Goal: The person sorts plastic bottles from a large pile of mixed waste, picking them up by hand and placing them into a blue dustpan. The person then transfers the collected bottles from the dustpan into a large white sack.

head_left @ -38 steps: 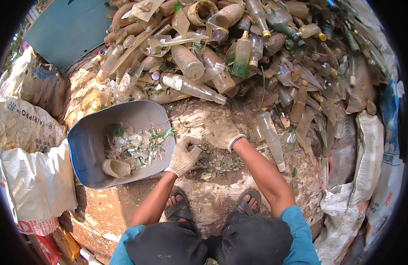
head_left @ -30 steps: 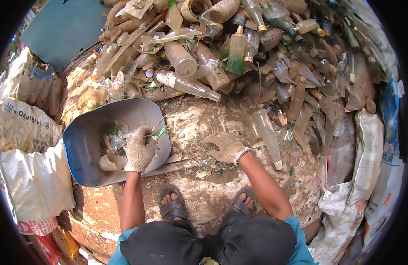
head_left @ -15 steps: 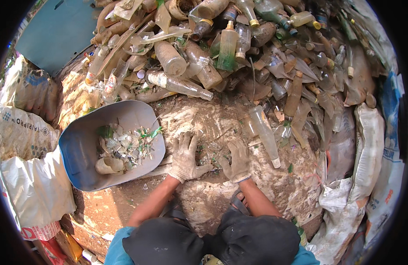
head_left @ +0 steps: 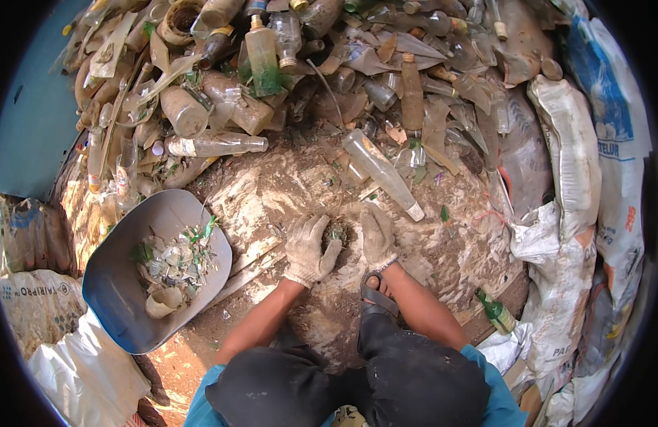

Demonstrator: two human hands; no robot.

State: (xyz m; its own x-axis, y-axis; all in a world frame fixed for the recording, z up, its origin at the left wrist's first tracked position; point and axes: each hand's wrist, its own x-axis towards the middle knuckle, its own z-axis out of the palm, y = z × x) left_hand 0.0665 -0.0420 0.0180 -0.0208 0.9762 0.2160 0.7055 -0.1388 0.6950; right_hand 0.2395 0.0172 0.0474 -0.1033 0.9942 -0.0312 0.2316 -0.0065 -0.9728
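Observation:
Both of my hands wear dusty off-white knit gloves and rest low on the dirty ground. My left hand [head_left: 309, 248] is cupped with its thumb out, at the left side of a small heap of dirt and glass bits [head_left: 336, 231]. On the heap's other side, my right hand [head_left: 377, 238] stands on edge with fingers stretched forward, partly seen edge-on. Neither hand is closed around anything. Left of my hands sits a blue-grey plastic tub [head_left: 215, 263], tilted, holding broken glass shards [head_left: 176, 260] and a broken cup-like piece [head_left: 164, 302].
A big pile of dusty bottles and broken glass [head_left: 236, 99] fills the far side. A clear bottle [head_left: 382, 171] lies ahead of my right hand. A green bottle [head_left: 495, 312] lies at the right, beside white sacks [head_left: 567, 156]. More sacks [head_left: 40, 306] line the left.
The view has turned toward the right. My hands have drawn in around the debris, which now looks more heaped between them. The tub's contents look the same.

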